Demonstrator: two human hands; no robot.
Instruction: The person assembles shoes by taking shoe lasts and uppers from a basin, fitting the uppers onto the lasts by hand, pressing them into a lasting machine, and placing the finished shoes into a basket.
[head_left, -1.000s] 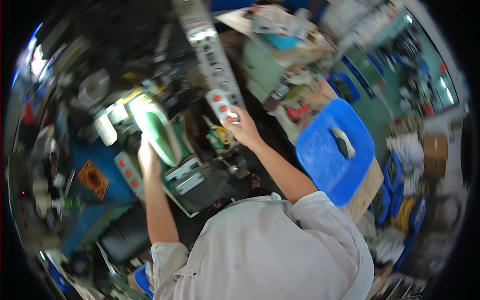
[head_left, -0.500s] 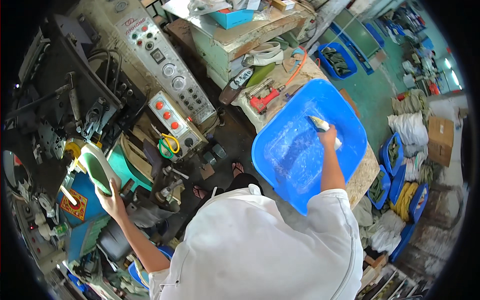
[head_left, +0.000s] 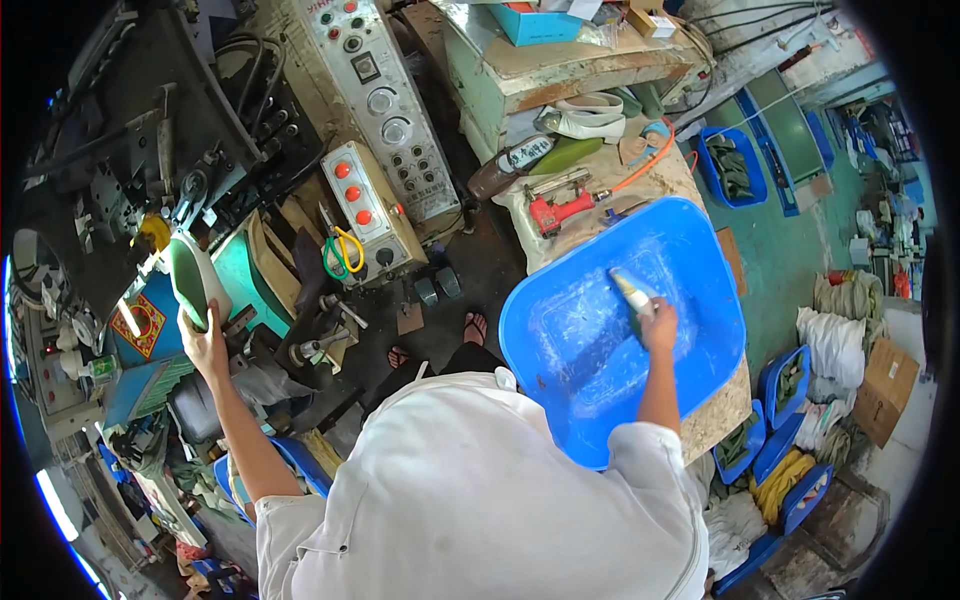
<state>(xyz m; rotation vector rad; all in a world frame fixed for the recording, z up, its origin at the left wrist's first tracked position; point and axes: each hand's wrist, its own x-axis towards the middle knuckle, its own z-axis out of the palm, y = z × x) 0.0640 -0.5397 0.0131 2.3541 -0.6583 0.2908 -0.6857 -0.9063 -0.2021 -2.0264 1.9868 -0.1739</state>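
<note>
My left hand (head_left: 206, 342) is closed around one end of a white shoe with a green underside (head_left: 190, 280), held upright beside the dark machine at the left. A yellow part of the machine (head_left: 153, 234) lies close to the shoe's upper end. On the right, my right hand (head_left: 658, 325) grips a pale shoe with a pointed, yellowish tip (head_left: 630, 289). This shoe is inside a big blue plastic tub (head_left: 570, 400), its tip angled up and to the left; my fingers cover its other end.
Scissors with green and yellow handles (head_left: 343, 252) rest against a control box with red buttons (head_left: 372, 210). Beyond the tub, a red air tool (head_left: 560, 210) with an orange hose lies on the bench near white shoes (head_left: 585, 122). Blue bins (head_left: 785, 385) stand on the right.
My right hand has brought its shoe a little nearer to me within the tub. The left hand still holds its shoe by the machine. The whole view has turned slightly.
</note>
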